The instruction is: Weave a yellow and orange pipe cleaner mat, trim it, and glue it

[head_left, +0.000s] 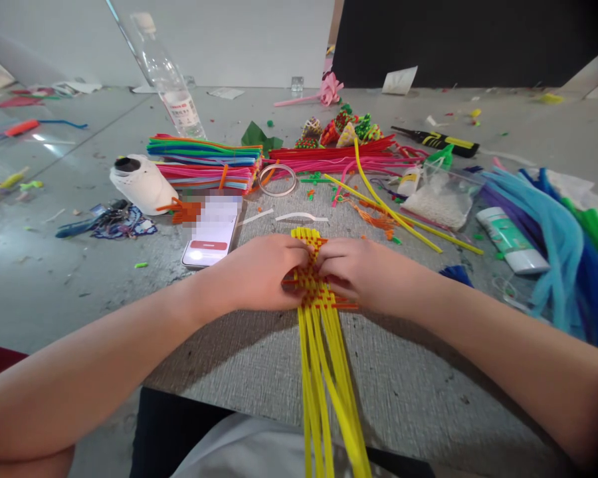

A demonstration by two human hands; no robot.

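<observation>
A woven strip of yellow and orange pipe cleaners (313, 292) lies on the grey textured board in front of me, its long loose yellow ends trailing down toward my lap. My left hand (269, 269) grips its left edge with curled fingers. On the opposite edge, my right hand (351, 265) pinches the weave, fingers bent over it. Short orange ends stick out at the right, below my right fingers. Both hands hide part of the woven section. A phone (212, 232) with a lit screen lies just beyond my left wrist.
Bundles of coloured pipe cleaners (206, 159) lie behind the hands, near a white thread spool (142, 186). A plastic bottle (172, 86) stands farther back. At right are a glue gun (438, 141), a bag of white beads (438, 202), a tube (512, 240) and blue pipe cleaners (558, 245).
</observation>
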